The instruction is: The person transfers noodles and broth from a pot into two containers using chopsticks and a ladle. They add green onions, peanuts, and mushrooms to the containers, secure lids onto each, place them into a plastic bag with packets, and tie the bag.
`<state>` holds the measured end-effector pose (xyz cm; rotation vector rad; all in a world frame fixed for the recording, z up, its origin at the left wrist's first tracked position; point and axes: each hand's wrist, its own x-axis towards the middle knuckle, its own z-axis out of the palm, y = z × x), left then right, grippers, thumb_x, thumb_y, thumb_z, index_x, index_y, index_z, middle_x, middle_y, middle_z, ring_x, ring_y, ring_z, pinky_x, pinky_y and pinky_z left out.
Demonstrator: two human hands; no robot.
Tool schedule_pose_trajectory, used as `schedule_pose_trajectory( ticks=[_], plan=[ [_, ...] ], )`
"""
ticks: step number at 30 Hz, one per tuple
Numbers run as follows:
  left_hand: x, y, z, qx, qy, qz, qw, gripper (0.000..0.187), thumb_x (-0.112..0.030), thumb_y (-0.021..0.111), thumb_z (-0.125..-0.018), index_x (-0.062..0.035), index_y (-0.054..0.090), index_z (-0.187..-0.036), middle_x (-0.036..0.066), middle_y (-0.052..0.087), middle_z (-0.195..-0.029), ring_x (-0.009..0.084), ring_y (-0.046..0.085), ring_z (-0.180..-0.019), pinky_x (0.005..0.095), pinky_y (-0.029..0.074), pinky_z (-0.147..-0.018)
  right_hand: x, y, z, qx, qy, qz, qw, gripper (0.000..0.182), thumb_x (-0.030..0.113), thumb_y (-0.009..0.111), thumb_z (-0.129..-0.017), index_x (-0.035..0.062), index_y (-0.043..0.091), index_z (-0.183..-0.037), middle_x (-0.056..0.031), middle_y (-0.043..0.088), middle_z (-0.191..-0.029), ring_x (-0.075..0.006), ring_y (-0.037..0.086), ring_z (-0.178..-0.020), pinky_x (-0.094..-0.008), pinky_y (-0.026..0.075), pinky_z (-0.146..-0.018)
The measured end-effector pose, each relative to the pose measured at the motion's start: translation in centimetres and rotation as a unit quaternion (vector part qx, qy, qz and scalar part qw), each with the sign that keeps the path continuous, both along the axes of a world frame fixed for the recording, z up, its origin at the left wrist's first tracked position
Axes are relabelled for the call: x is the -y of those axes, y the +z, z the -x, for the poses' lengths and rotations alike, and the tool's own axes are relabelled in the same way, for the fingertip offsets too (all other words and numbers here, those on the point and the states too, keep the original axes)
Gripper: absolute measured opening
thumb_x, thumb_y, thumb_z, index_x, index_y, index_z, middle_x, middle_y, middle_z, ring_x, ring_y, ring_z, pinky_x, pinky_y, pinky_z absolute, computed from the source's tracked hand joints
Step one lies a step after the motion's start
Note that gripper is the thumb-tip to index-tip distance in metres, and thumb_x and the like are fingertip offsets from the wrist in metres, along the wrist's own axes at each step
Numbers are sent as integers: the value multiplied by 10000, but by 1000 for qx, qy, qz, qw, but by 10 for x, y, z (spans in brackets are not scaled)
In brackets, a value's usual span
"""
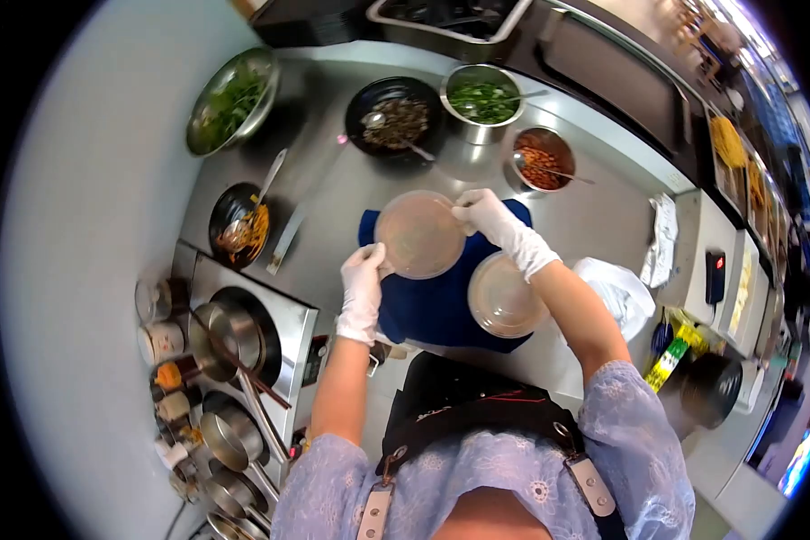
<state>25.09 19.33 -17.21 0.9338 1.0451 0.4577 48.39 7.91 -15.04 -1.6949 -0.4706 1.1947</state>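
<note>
My left hand [364,279], in a white glove, grips the lower left rim of a round translucent plastic container [419,236]. On its upper right rim, the fingers of my gloved right hand [497,221] are closed. The container's top looks cloudy, so what is inside cannot be made out. Beneath it lies a dark blue cloth [423,310]. A second round translucent container [502,297] sits on the cloth's right side, partly covered by my right forearm.
Along the back stand a black bowl of dark chopped food [394,117], a steel bowl of chopped greens [482,97] and a steel bowl of peanuts [544,162]. At left are leafy greens [234,101], a bowl of orange shreds [239,225] and pans [228,337]. A white plastic bag [614,292] lies right.
</note>
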Motion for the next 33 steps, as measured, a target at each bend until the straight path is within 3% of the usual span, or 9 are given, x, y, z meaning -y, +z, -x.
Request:
schedule_pose_trajectory(
  ticks=[2,4,11,17,20,23,26,27,33],
  plan=[
    [7,28,-6,-27,-30,-72,997,297,-211,627,-896,59,624,-1018,48,632,-861,113,590,-742,235,489,-656,8,7,-3,45,11,-39,998,174,129,649,-819,-45,633,-830,-74,606,-654,-147,570,-555,-272,475,-515],
    [12,61,-17,-27,-26,-98,994,196,-169,637,-886,22,651,-928,36,628,-791,100,577,-686,225,498,-633,20,26,-7,38,-25,-75,996,192,145,651,-826,-46,635,-823,-79,611,-656,-141,581,-566,-272,490,-532],
    [63,141,-62,76,-128,-62,987,142,-143,619,-896,-6,618,-932,43,633,-785,111,573,-670,251,486,-666,118,147,-33,96,-68,-53,992,177,141,607,-852,-27,659,-872,-56,616,-694,-134,576,-602,-266,486,-592],
    [157,159,-110,69,-255,-84,961,224,-145,616,-895,64,635,-971,78,645,-794,129,609,-707,235,493,-682,246,162,-49,51,-172,-26,983,114,116,635,-852,16,625,-798,-11,601,-692,-96,539,-564,-224,443,-551],
    [203,131,-127,23,-302,-125,945,244,-151,622,-891,71,637,-991,82,655,-837,127,606,-724,228,482,-680,305,155,-48,40,-205,12,978,118,114,628,-859,8,630,-810,-16,607,-686,-100,544,-563,-224,445,-549],
    [243,90,-139,45,-326,-8,944,248,-171,588,-914,54,624,-1012,80,648,-878,133,611,-746,250,499,-686,353,130,-47,47,-214,48,975,127,114,631,-861,-5,634,-817,-24,610,-676,-101,549,-569,-230,450,-557],
    [277,74,-148,-39,-329,-28,943,230,-156,593,-912,61,620,-982,79,641,-827,133,605,-675,263,521,-625,388,87,-43,19,-264,46,963,136,115,648,-859,-15,636,-825,-32,611,-670,-104,546,-561,-240,449,-557],
    [284,61,-150,-40,-327,-30,944,230,-156,593,-912,61,620,-982,79,641,-827,133,605,-675,263,521,-625,396,67,-44,14,-281,31,959,136,102,652,-859,-7,621,-783,-43,602,-631,-107,542,-493,-246,469,-468],
    [304,20,-157,-114,-300,-87,943,184,-144,620,-887,37,640,-914,40,621,-728,112,569,-565,271,501,-531,411,6,-45,-38,-309,15,950,127,91,656,-854,-6,616,-782,-49,596,-633,-119,540,-485,-253,471,-465]
  ],
)
